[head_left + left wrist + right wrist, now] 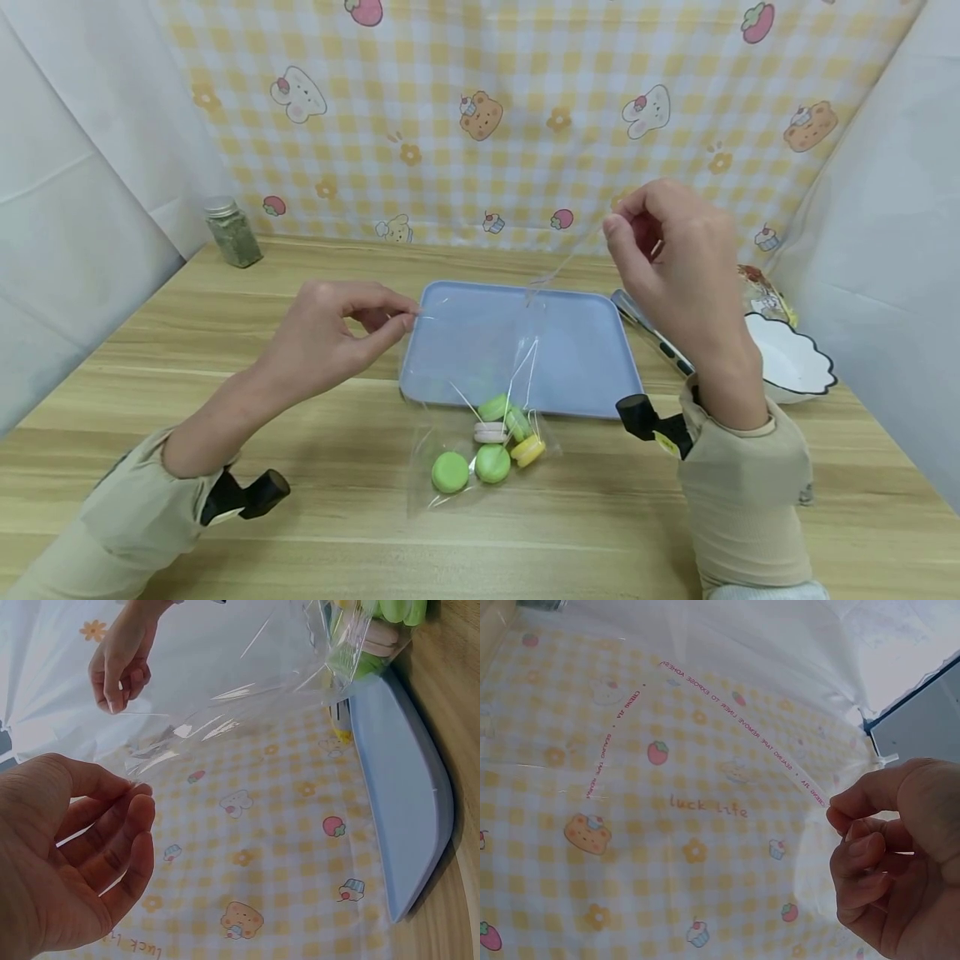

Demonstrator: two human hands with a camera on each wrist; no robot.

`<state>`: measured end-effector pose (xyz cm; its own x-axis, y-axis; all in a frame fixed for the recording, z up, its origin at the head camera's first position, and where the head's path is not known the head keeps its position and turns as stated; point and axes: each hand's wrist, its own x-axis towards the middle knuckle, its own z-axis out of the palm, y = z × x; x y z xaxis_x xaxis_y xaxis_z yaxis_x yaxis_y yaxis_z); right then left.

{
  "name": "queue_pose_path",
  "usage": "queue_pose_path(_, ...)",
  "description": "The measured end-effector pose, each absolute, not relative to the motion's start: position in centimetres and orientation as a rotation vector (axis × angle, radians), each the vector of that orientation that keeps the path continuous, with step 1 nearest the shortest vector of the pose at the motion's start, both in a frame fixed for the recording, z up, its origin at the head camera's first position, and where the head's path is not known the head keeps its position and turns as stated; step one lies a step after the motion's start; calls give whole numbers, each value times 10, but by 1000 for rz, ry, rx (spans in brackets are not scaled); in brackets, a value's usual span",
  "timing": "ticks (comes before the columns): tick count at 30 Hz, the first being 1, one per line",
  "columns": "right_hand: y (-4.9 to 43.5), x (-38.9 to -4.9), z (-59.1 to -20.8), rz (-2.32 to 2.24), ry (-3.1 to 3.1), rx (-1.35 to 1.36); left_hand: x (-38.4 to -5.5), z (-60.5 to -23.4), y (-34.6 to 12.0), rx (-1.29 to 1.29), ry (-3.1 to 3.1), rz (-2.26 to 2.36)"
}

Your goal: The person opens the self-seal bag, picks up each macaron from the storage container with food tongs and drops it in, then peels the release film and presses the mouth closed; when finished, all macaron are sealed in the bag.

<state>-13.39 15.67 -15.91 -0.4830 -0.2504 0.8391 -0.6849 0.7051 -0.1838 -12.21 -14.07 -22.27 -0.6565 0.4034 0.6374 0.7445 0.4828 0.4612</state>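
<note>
My left hand (333, 329) pinches the upper edge of a clear plastic bag (465, 390) between thumb and forefinger. Several macarons lie in the bag's lower end, among them a green macaron (450, 472), a pale pink macaron (491, 432) and a yellow macaron (528, 451). Raised to the right, my right hand (678, 258) pinches the end of a thin clear sealing-tape liner (742, 729) printed with red letters. The liner runs from those fingertips down toward the bag's mouth, partly peeled and bent at an angle in the right wrist view.
Behind the bag lies a blue tray (581, 354), which the bag overlaps. A white scalloped bowl (791, 358), a tool with a dark handle (667, 346) and a printed packet (763, 292) are at the right. A lidded jar of green flakes (234, 235) stands far left.
</note>
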Motion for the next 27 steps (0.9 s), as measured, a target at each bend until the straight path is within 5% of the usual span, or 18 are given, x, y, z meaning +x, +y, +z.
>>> queue_pose_path(27,165,-133,-157,707,-2075,603,-123,-223,-143,-936,-2281,-1027)
